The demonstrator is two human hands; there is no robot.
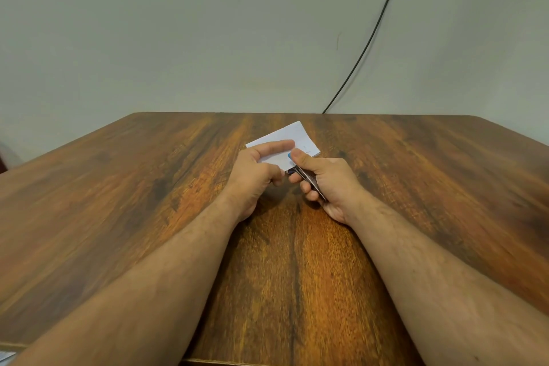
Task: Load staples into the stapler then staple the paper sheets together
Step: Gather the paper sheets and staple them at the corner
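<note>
Right hand (323, 181) curls round the small stapler (309, 180), thumb on top, nose at the near corner of the paper sheets (292, 142) the left hand (255, 171) pinches above mid-table (416, 187); keep the edges squared, squeeze firmly once

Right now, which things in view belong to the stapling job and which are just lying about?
Job:
- paper sheets, held by the left hand
- stapler, gripped in the right hand at the sheets' edge

Lying about:
- black cable on the wall
- pale object at the table's near-left corner, cut off
</note>
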